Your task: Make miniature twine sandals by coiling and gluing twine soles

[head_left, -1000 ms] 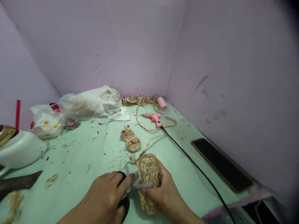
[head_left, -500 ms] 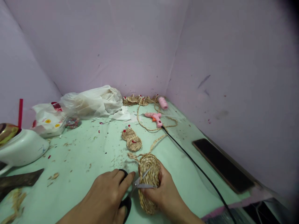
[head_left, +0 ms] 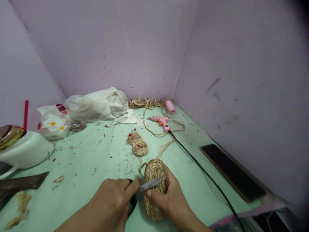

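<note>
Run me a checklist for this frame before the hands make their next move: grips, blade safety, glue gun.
1. Scissors held in the left hand: ok.
2. Oval fibre coil gripped by the right hand: ok.
3. Blades well clear of the right thumb: not ok, they lie close beside its tip.
4. Strand caught between the blades: cannot tell.
5. Black power cord clear of both hands: ok, it runs right of them.
6. Pink glue gun cool: cannot tell.

Smudged lt purple walls point(head_left: 145, 42) stand bhd green tbl point(head_left: 87, 161).
</note>
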`<state>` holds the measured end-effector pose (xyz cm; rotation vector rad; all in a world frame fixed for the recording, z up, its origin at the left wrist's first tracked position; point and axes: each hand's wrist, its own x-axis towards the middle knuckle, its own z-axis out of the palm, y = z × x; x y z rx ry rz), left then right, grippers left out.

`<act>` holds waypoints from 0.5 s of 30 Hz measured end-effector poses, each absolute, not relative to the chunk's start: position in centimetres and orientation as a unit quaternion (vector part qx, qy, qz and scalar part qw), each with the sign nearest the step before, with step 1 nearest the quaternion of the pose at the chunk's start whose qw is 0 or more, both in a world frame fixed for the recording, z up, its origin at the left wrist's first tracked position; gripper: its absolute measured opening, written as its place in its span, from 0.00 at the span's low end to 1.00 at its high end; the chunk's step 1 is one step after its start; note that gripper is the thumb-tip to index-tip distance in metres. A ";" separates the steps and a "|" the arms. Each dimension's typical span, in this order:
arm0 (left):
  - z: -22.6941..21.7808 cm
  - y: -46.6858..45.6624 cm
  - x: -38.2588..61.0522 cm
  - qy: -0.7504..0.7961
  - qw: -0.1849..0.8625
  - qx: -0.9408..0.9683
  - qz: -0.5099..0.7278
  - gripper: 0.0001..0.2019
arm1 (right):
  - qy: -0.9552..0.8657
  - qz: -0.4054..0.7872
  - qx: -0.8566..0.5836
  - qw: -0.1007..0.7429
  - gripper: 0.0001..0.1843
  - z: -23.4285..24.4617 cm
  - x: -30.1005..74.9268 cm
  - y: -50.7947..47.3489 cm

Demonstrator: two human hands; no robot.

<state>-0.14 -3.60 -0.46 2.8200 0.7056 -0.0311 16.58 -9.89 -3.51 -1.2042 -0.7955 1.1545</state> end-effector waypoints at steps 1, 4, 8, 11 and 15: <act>-0.4 -3.6 0.0 0.246 0.122 0.962 -0.004 0.27 | -0.344 0.498 -0.522 0.601 0.21 -3.5 16.6 -9.9; 0.0 -3.2 0.2 0.265 0.142 0.952 0.054 0.28 | -0.336 0.512 -0.518 0.597 0.20 -3.6 16.5 -9.7; 1.3 -1.2 0.1 0.340 0.156 0.916 0.147 0.23 | -0.292 0.539 -0.508 0.605 0.23 -3.6 16.6 -9.8; 2.6 1.0 -0.9 0.473 0.072 0.870 0.120 0.23 | -0.255 0.563 -0.479 0.624 0.23 -3.4 16.8 -10.0; 2.8 3.7 -3.3 0.576 -0.069 0.815 -0.009 0.16 | -0.228 0.593 -0.445 0.631 0.25 -3.4 16.9 -10.3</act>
